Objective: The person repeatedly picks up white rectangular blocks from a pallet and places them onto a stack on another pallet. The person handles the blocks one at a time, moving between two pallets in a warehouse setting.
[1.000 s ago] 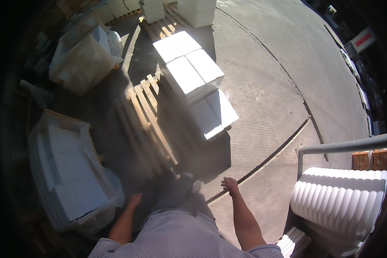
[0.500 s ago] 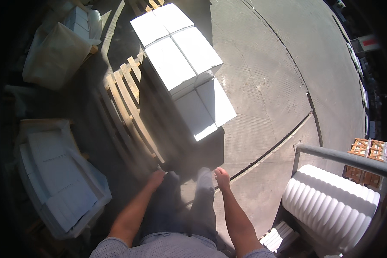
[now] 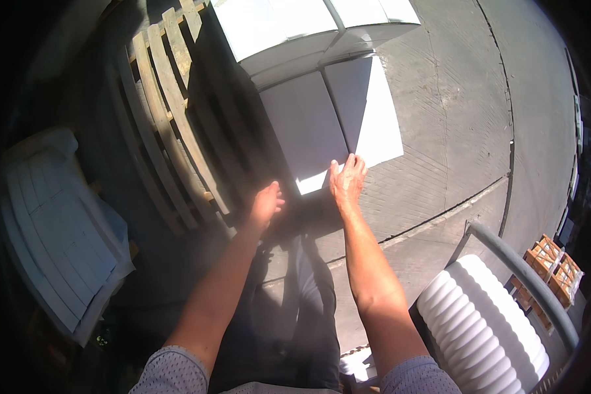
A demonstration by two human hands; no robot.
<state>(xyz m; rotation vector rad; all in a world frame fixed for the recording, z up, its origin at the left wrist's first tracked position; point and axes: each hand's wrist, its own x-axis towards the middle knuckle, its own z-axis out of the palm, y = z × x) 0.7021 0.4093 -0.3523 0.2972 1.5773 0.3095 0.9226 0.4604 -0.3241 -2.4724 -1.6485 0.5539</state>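
Note:
Two white boxes stand side by side ahead of me, a left one (image 3: 301,121) mostly in shade and a right one (image 3: 372,108) partly sunlit. Fingertips of my right hand (image 3: 349,182) reach the near edge by the seam between them; the fingers are extended, not wrapped round anything. Off the near left corner of the left box, my left hand (image 3: 266,203) hangs in the air with its fingers apart and nothing in it. Behind the pair rises a higher white stack (image 3: 279,23), cut off by the upper edge of the view.
A slatted wooden pallet (image 3: 171,108) lies left of the boxes. Further left stands a wrapped stack of white slabs (image 3: 59,223). At lower right are a ribbed white roll (image 3: 482,328), a grey metal rail (image 3: 525,272) and orange-brown crates (image 3: 548,276).
I have come closer to the white boxes. Both hands have moved forward from beside my legs; the right has reached the boxes' near edge, and the left has opened its fingers.

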